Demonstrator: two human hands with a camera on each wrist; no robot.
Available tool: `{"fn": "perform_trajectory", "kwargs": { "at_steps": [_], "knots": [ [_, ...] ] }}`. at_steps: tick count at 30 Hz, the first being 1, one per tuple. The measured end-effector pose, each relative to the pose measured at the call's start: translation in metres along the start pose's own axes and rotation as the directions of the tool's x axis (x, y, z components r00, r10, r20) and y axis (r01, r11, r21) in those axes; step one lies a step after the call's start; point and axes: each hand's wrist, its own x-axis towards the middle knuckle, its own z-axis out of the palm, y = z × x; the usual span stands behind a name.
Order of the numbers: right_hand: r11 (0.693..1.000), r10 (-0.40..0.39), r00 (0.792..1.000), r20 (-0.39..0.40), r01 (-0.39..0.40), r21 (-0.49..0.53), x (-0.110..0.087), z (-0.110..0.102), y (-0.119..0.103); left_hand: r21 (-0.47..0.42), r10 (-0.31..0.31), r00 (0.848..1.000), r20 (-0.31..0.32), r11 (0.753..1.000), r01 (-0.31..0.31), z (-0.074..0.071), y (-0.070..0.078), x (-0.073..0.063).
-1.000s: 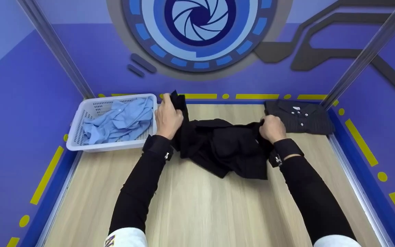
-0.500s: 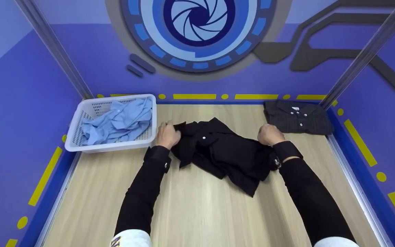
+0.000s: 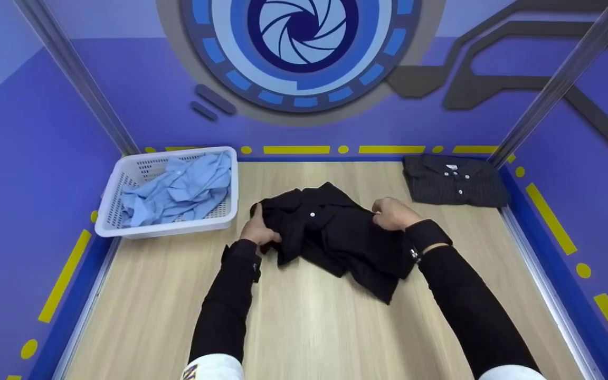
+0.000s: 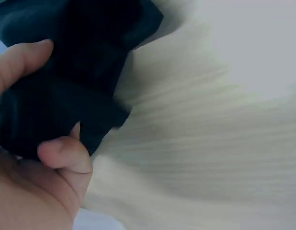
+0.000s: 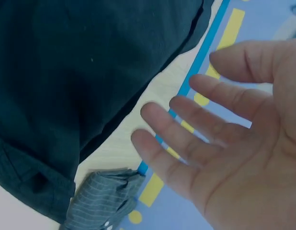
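Note:
A crumpled black shirt (image 3: 343, 232) with a white button lies spread on the tabletop. At its left edge is my left hand (image 3: 255, 231), thumb and a finger set well apart against the cloth. The left wrist view shows the same hand (image 4: 47, 187) beside a dark fold, with its other fingers hidden. Over the shirt's upper right edge hovers my right hand (image 3: 395, 213). Seen from the right wrist, its fingers (image 5: 186, 139) are spread and loosely bent, with no cloth between them.
On the left stands a white perforated basket (image 3: 234, 203) containing a crumpled light blue shirt (image 3: 182, 187). A folded dark striped shirt (image 3: 457, 182) rests in the back right corner. Purple panels (image 3: 325, 129) wall in the wooden tabletop (image 3: 304, 327) at the back and sides.
Both hands have let go of the black shirt, which has settled flatter on the table. The left hand has come down toward me; the right has moved left over the cloth.

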Motion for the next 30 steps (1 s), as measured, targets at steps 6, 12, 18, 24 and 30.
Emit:
{"fn": "perform_trajectory", "kwargs": {
  "at_steps": [6,12,18,24,30],
  "knots": [
    [1.0,-0.025,0.999,0.038,0.024,0.016,0.006,0.005,-0.013,0.11,0.012,0.995,0.1,0.994,-0.023,0.007,0.009,-0.002],
    [0.994,-0.044,0.997,0.068,0.037,0.1,0.009,0.008,-0.026,0.036,0.115,0.989,0.098,0.992,-0.119,0.003,0.042,-0.011],
    [0.915,-0.133,0.986,0.097,0.085,0.394,0.012,0.013,-0.041,-0.346,0.27,0.961,0.065,0.909,-0.232,0.007,0.104,-0.033],
    [0.849,-0.052,0.98,-0.193,0.145,0.507,0.02,0.011,-0.05,-0.577,0.562,0.821,0.103,0.706,-0.411,0.009,0.145,-0.05],
    [0.757,0.225,0.931,-0.286,0.018,0.653,0.017,-0.001,-0.041,-0.438,0.572,0.82,0.016,0.742,-0.508,0.008,0.119,-0.035]
  ]
}}
